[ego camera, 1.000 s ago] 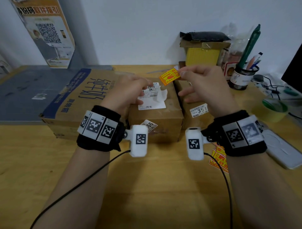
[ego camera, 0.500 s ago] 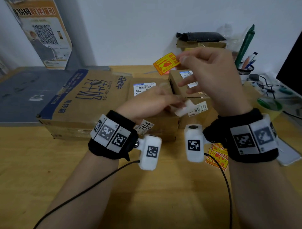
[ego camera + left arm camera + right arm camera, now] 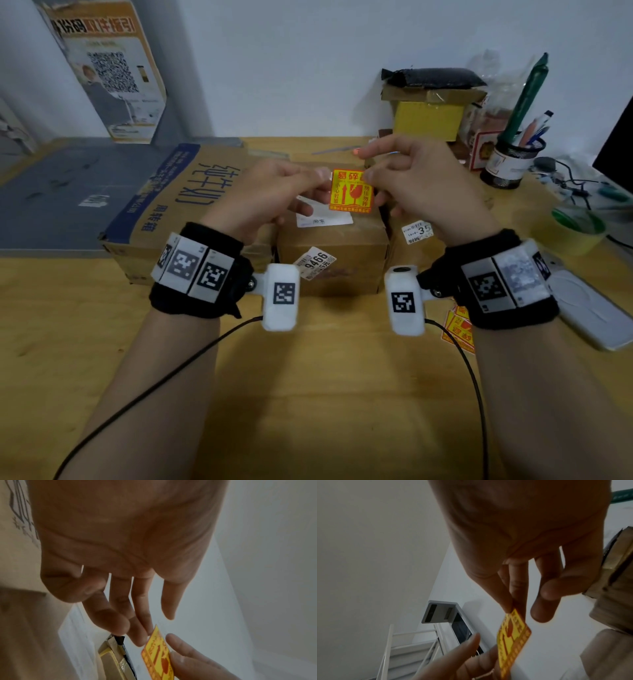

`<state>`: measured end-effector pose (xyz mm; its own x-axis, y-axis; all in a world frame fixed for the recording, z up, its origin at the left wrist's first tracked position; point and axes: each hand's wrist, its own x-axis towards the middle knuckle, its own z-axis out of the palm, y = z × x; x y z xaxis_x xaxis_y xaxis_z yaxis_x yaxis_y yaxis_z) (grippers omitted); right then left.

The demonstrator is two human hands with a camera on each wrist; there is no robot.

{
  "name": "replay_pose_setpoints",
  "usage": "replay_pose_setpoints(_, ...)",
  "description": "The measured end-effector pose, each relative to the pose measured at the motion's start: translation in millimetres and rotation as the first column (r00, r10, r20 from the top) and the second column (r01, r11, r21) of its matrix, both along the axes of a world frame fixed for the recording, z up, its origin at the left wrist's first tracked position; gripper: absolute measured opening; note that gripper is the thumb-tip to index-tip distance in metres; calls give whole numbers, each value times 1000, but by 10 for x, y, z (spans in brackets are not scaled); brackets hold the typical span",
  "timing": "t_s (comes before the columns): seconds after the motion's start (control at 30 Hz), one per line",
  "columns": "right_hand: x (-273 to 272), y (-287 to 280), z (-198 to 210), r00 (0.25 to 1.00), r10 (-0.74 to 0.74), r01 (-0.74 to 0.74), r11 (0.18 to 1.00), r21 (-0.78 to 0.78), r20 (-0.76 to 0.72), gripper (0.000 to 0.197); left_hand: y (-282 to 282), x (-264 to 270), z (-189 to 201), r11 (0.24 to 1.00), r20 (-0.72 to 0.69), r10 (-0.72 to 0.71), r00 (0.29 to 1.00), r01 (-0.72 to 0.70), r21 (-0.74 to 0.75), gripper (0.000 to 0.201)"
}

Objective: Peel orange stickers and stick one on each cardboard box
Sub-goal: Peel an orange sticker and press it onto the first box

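An orange fragile sticker (image 3: 351,190) hangs in the air above the middle cardboard box (image 3: 334,263). My right hand (image 3: 368,176) pinches its upper right corner between thumb and fingers (image 3: 513,607). The straight fingertips of my left hand (image 3: 320,180) touch the sticker (image 3: 157,654) along its left edge, and the thumb (image 3: 113,622) stays just off it. A large printed box (image 3: 181,202) lies to the left. A smaller box (image 3: 416,233) on the right is partly hidden by my right hand. More orange stickers (image 3: 457,330) lie on the table under my right wrist.
A pen cup (image 3: 513,161), a green tape roll (image 3: 579,226) and a white device (image 3: 592,311) crowd the right side. A yellow box (image 3: 428,118) with a black bag on top stands at the back. A grey mat (image 3: 58,192) covers the far left.
My right hand lowered the sticker from above the boxes to just over the middle box and turned it face-up. My left hand came up to meet it and no longer holds the white backing.
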<state>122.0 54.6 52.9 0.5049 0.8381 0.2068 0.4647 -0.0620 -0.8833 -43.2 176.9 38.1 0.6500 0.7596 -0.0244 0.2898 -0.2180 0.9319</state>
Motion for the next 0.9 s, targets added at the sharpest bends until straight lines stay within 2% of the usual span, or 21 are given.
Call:
replay_pose_setpoints(0.13, -33, 21, -34, 1000, 7, -7, 1000, -1, 8, 23, -33, 25, -8, 995, 4, 17, 1000, -17, 101, 14)
replay_pose_setpoints(0.23, -44, 42, -42, 1000, -2, 2, 1000, 1, -8, 24, -12, 26, -22, 992, -2, 25, 1000, -25, 123, 12)
replay_pose_setpoints(0.37, -86, 62, -46, 997, -10, 4, 997, -75, -80, 32, 36, -9, -17, 992, -74, 19, 997, -10, 122, 12)
replay_pose_setpoints(0.43, -80, 69, -57, 999, -31, 27, 994, -106, -41, 30, 55, -26, -23, 993, -88, 32, 996, -21, 119, 12)
replay_pose_setpoints(0.5, -52, 69, -79, 999, -32, 33, 990, -137, 13, 15, 71, -38, -27, 993, -85, 48, 995, -39, 112, 13)
replay_pose_setpoints(0.67, -22, 77, -113, 1000, 22, -20, 982, -190, 11, 20, 95, -42, -41, 994, -103, 57, 993, -47, 101, 14)
replay_pose_setpoints(0.9, -20, 144, -173, 987, 51, -3, 952, -307, 150, 21, 62, 8, -63, 988, -184, 127, 975, -109, 106, 24)
